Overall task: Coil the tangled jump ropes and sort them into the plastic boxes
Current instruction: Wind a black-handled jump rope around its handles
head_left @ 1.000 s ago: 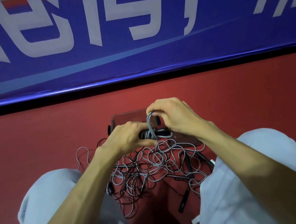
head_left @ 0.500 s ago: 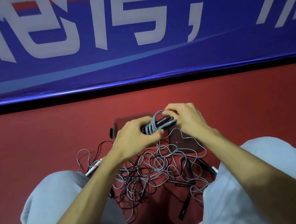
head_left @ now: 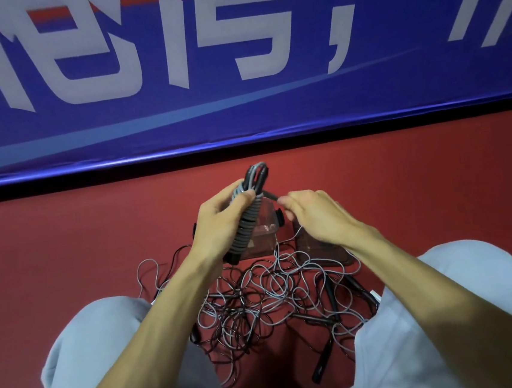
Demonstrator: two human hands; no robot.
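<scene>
My left hand [head_left: 220, 225] grips a coiled jump rope [head_left: 248, 219]: grey cord wound tightly round black handles, held nearly upright above the floor. My right hand [head_left: 313, 216] pinches the cord's loose end beside the bundle's upper part. A tangled pile of grey and black ropes [head_left: 268, 299] lies on the red floor between my knees, with black handles sticking out. Two clear plastic boxes sit beyond the pile: one [head_left: 268, 233] behind the bundle, the other [head_left: 320, 253] under my right wrist, both partly hidden.
A blue banner with white characters [head_left: 236, 70] runs along the wall ahead, its lower edge close behind the boxes. My knees in light grey trousers [head_left: 448, 316] flank the pile. Red floor [head_left: 65, 243] stretches to either side.
The wound bundle has been lifted and turned from lying flat to nearly upright in my left hand. My right hand moved off the coil to the right, now pinching the cord's end.
</scene>
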